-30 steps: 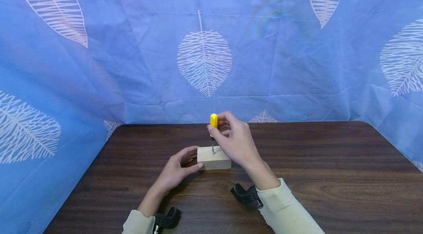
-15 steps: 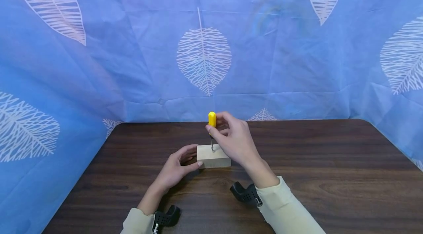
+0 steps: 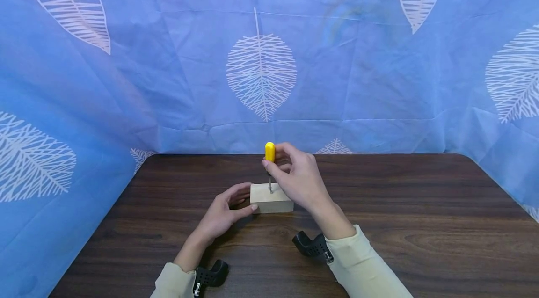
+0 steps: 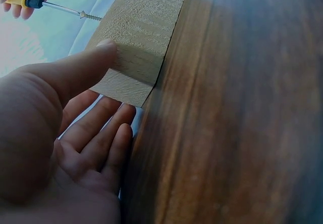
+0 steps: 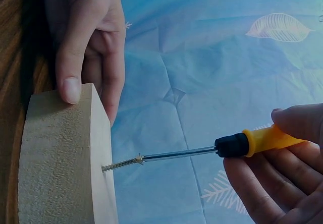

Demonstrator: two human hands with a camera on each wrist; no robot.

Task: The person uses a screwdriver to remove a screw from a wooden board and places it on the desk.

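A pale wooden block [image 3: 273, 206] lies on the table, and a screw [image 5: 122, 164] stands out of its top face with much of its thread showing. My left hand [image 3: 223, 214] grips the block's left end, thumb on the near side and fingers toward the far side. With thumb and fingers, my right hand [image 3: 301, 178] pinches the yellow handle of a screwdriver [image 3: 270, 152] held upright over the block. The screwdriver's shaft [image 5: 179, 154] meets the screw head in the right wrist view. From the left wrist, the thumb [image 4: 91, 65] presses the block's side.
A dark wood-grain table [image 3: 400, 223] spreads under both arms. Behind it hangs a blue cloth [image 3: 337, 78] with white leaf prints. Each wrist carries a black camera mount, the right one [image 3: 310, 244] and the left one [image 3: 212, 274] both close above the table.
The screwdriver handle tilts slightly left compared with a second ago. Both hands keep their holds on block and screwdriver, and the head view shifts a little.
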